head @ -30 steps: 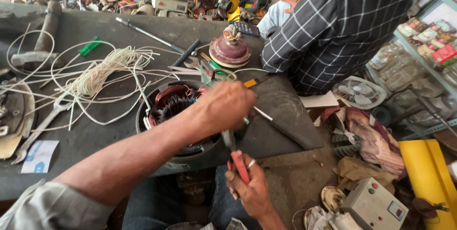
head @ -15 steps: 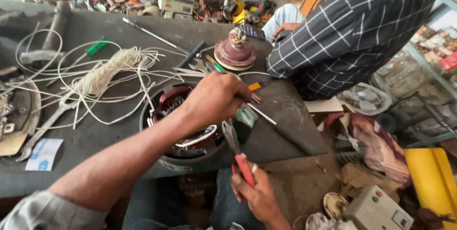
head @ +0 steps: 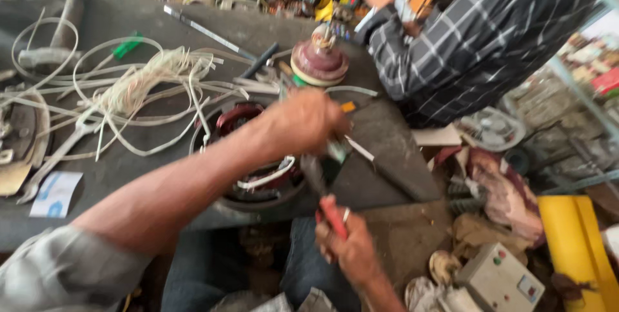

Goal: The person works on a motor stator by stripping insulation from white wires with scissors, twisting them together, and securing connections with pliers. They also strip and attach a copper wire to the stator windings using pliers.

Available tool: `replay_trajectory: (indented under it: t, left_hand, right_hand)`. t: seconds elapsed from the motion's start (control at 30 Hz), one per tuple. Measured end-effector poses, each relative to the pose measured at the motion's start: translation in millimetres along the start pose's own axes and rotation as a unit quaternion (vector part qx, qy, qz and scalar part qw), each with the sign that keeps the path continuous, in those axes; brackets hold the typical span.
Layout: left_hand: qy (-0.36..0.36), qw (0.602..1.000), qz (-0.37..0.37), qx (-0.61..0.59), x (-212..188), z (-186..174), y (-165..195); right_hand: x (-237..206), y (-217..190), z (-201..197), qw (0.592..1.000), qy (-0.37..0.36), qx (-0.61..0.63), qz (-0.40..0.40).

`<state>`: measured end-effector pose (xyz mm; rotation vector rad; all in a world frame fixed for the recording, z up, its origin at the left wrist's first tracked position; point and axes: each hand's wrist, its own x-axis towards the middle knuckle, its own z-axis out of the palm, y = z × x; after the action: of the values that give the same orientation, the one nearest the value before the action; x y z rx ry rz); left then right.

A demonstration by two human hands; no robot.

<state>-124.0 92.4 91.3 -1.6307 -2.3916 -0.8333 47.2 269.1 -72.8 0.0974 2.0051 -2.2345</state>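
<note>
My left hand reaches across the grey bench and is closed at the right rim of a round motor stator with reddish copper windings; what it grips is blurred. My right hand sits below the bench edge, shut on red-handled pliers whose jaws point up toward the stator rim. A white sleeve piece lies across the windings.
A tangle of white cords and a wrench lie at the left. A maroon rotor stands behind the stator. A person in a checked shirt works at the far right. A grey switch box sits on the floor.
The view has shifted slightly. My left hand stays at the stator rim while my right hand keeps the pliers raised to it, a little lower than before.
</note>
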Motion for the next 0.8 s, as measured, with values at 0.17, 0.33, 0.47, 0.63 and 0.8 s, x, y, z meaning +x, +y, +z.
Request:
replay_trajectory:
  t: [0.17, 0.33, 0.47, 0.63, 0.8]
  left_hand:
    - [0.04, 0.996, -0.043, 0.072, 0.7, 5.4, -7.2]
    - [0.134, 0.986, -0.001, -0.102, -23.6, 3.4, -6.2]
    - [0.117, 0.986, -0.028, -0.115, -25.6, -2.9, -9.4]
    - [0.112, 0.986, -0.016, -0.123, -19.6, 1.5, -6.8]
    - [0.104, 0.987, -0.022, -0.124, -18.7, 3.5, -6.0]
  right_hand:
    - [0.7, -0.1, -1.6, 0.999, -0.011, -0.03, -0.031]
    - [-13.6, 0.5, -12.0, 0.999, -0.041, -0.028, -0.019]
    - [-19.3, 5.1, -31.0, 0.984, -0.096, -0.094, -0.119]
    - [-28.9, 16.6, -39.8, 0.998, -0.048, -0.045, 0.019]
    - [-34.2, 21.2, -40.0, 0.998, -0.057, -0.018, 0.012]
